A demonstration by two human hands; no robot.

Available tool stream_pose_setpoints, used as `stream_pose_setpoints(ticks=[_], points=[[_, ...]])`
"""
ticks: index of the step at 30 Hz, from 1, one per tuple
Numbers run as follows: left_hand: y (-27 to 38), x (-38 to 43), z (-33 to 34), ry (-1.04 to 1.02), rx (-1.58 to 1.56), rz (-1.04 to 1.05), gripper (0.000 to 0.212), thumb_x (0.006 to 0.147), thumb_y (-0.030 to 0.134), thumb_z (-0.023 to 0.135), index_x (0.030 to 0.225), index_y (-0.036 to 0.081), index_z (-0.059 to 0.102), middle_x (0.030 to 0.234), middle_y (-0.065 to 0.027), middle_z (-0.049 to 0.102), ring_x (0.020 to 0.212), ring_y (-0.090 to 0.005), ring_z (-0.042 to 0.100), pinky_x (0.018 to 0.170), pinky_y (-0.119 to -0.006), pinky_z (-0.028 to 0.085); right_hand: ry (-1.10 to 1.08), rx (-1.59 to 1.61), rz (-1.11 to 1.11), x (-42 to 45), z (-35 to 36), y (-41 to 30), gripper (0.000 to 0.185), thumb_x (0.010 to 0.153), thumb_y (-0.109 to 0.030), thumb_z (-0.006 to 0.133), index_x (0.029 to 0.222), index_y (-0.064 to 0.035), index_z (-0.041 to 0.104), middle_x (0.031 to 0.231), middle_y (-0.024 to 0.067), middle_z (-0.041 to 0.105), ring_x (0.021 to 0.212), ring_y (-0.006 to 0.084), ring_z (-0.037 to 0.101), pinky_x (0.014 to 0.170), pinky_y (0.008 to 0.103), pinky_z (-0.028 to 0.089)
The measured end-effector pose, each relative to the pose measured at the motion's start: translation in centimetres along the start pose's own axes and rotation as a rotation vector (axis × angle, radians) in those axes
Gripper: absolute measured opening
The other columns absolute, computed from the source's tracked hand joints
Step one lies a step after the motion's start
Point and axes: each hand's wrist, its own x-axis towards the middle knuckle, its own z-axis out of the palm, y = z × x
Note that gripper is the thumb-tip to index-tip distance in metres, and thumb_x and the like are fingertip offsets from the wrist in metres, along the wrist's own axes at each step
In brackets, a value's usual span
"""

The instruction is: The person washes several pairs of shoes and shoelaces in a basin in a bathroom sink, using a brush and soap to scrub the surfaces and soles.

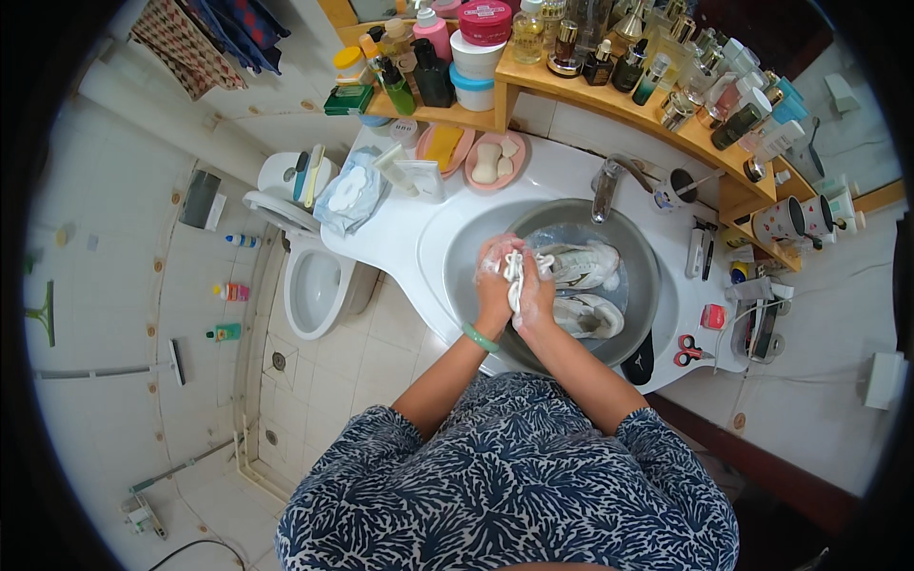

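Observation:
My left hand [497, 265] and my right hand [537, 285] are pressed together around a bundle of white shoelaces [515, 275], wet with suds. Loops of the laces stick out between the palms. Both hands are over the near left side of a grey basin [646, 285], which sits in the white washbasin [457, 250]. Soapy water [564, 234] lies in the basin. Two white sneakers rest in it side by side: one sneaker [582, 264] farther off with foam at its heel, the other sneaker [591, 316] nearer, partly behind my right hand.
A metal faucet [605, 189] overhangs the basin's far rim. A dark insole [640, 362] and red-handled scissors [689, 351] lie at the right. Soap bars fill a pink dish [493, 160] behind. Crowded wooden shelves [643, 114] run along the wall; a toilet [318, 285] stands left.

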Motion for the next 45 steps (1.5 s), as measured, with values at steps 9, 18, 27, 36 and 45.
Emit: stream_pose_setpoints(ticks=[9,18,27,36,45], points=[[1.1,0.5,-4.7,0.113,-1.167,-0.599,0.039,0.098,0.035,0.042,0.125,0.008,0.051,0.111,-0.0048,0.061,0.103,-0.0169,0.058,0.089,-0.03,0.048,-0.658,-1.71,-1.009,1.9,-0.4,-0.4,0.044,0.086,-0.027,0.051,0.125,-0.008,0.051,0.133,0.0141,0.043,0.128,0.0377,0.028,0.108,0.0515,0.016],[-6.2,7.7,-13.0,0.479,0.417,-0.001,0.034,0.095,0.032,0.047,0.107,0.001,0.057,0.082,-0.0098,0.062,0.079,-0.0216,0.059,0.071,-0.033,0.046,-0.754,-1.492,-0.587,0.6,-2.1,-1.3,0.047,0.084,-0.018,0.058,0.128,-0.0029,0.047,0.134,0.0221,0.04,0.12,0.0411,0.042,0.1,0.0441,0.036],[-9.6,8.6,-19.2,0.291,1.033,-0.088,0.086,0.077,0.049,0.066,0.143,0.012,0.027,0.145,-0.0179,0.023,0.134,-0.0373,0.02,0.108,-0.042,0.025,-0.569,-1.516,-0.554,-1.7,-9.7,-11.5,0.032,0.088,-0.018,0.055,0.116,-0.0037,0.054,0.107,0.0212,0.06,0.101,0.0381,0.056,0.092,0.042,0.042],[-0.8,3.9,-10.7,0.311,0.546,0.073,0.035,0.079,0.002,0.063,0.113,0.002,0.056,0.106,-0.0119,0.056,0.097,-0.0214,0.057,0.084,-0.032,0.047,0.006,-1.532,-0.546,-3.3,-18.7,-16.3,0.017,0.087,-0.01,0.055,0.098,0.0005,0.062,0.093,0.0182,0.064,0.086,0.0359,0.061,0.077,0.0384,0.047],[-3.4,1.8,2.4,-0.38,0.604,0.382,0.017,0.086,0.014,0.059,0.095,0.001,0.066,0.097,-0.0194,0.063,0.082,-0.0323,0.063,0.076,-0.036,0.051,0.021,-1.559,-0.574,-1.8,-20.8,-13.5,0.014,0.087,-0.01,0.055,0.089,0.0014,0.062,0.088,0.019,0.064,0.08,0.0358,0.061,0.073,0.0406,0.048]])
